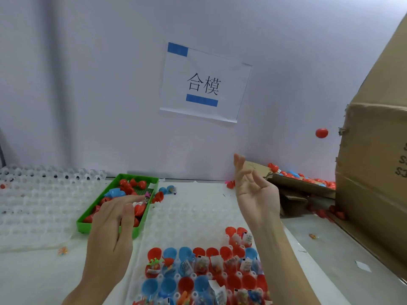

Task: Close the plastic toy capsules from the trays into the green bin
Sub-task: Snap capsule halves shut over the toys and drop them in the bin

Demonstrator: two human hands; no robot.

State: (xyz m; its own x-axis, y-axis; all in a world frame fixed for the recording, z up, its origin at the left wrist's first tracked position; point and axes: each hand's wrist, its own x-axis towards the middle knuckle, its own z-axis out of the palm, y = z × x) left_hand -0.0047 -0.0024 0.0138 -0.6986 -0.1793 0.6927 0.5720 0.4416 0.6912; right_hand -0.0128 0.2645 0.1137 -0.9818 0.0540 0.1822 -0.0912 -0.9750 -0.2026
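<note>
Red capsule [321, 133] midair, blurred; left hand [114, 219] partly hides green bin [88, 219].

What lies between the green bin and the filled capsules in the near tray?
In the head view, the left hand crosses the green bin; towards the filled capsules come only empty tray cups.

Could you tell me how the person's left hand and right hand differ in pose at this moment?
The left hand lies low, palm down, fingers fairly straight, reaching over the green bin; the right hand is raised, palm turned inward, fingers loosely curled upward. The left hand is over capsule halves in the bin; the right hand has nothing near its fingers, while a red capsule is in mid-air further right. Both hold nothing.
</note>
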